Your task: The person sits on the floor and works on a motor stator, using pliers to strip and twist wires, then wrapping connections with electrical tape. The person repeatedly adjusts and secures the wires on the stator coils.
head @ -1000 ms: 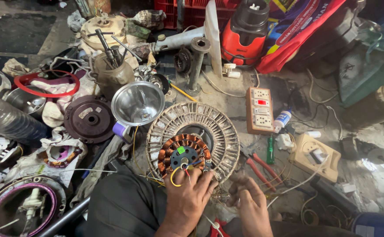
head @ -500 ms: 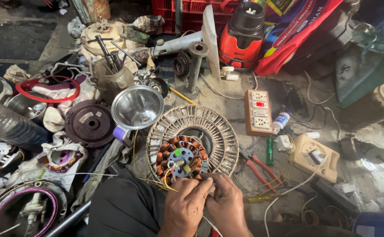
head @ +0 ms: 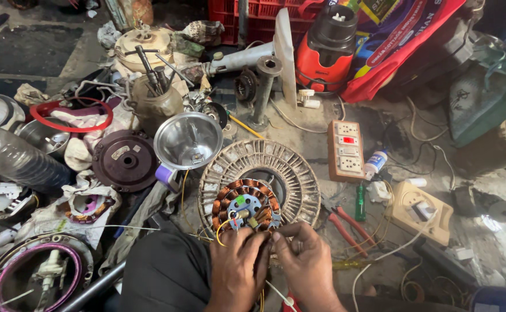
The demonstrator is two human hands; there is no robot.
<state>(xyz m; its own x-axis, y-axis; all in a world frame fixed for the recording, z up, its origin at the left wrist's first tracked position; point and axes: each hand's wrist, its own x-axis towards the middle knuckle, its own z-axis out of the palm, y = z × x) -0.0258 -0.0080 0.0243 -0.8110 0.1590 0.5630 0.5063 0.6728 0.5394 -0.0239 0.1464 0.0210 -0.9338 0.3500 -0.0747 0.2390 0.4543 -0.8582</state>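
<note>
A fan stator (head: pixel 243 207) with copper windings and a grey hub rests on a round slotted metal fan cover (head: pixel 290 173). My left hand (head: pixel 237 267) and my right hand (head: pixel 305 260) meet at its near edge, fingertips pinched together on thin wires (head: pixel 221 231) that lead off the windings. A yellow wire loops out at the left of my left hand. What lies between the fingertips is hidden. My dark trouser leg (head: pixel 166 271) lies below the left hand.
A shiny metal funnel-like bowl (head: pixel 188 140) and a dark round motor cover (head: pixel 124 160) lie to the left. Red-handled pliers (head: pixel 345 219), a green screwdriver (head: pixel 360 202), a switch-and-socket board (head: pixel 346 150) and a beige box (head: pixel 419 211) lie to the right. A red blender base (head: pixel 327 49) stands behind.
My right hand has come in from the lower right to join the left at the stator's near edge. Both hands now pinch the wires together. The view has shifted slightly.
</note>
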